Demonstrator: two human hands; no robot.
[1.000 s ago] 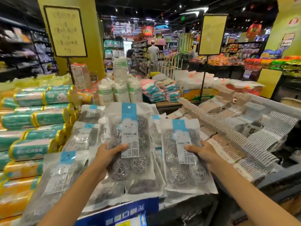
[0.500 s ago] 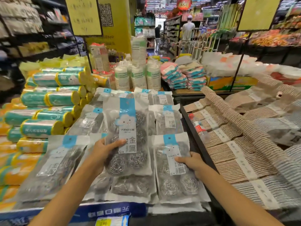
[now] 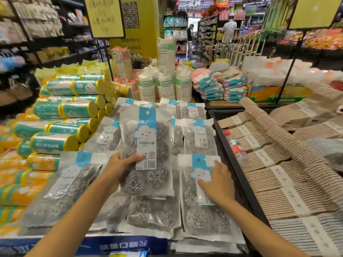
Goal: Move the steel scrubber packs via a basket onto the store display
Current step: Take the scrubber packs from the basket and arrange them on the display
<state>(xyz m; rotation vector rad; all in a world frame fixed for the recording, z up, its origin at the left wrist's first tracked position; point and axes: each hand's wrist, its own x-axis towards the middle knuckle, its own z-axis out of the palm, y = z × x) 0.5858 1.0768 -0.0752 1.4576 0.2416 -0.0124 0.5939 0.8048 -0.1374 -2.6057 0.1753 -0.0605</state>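
Note:
Several clear steel scrubber packs with blue-and-white labels lie on the display in front of me. My left hand grips one pack by its left edge and holds it upright above the pile. My right hand rests flat, fingers apart, on top of another pack that lies at the front right of the pile. More packs lie behind and to the left. No basket is in view.
Green and yellow rolls are stacked on the left. A black rail borders the packs on the right, with a plastic bottle and beige cloth stacks beyond. Paper cup stacks stand behind.
My right hand has laid its pack down on the front right of the pile and opened on top of it. The left hand still holds its pack upright.

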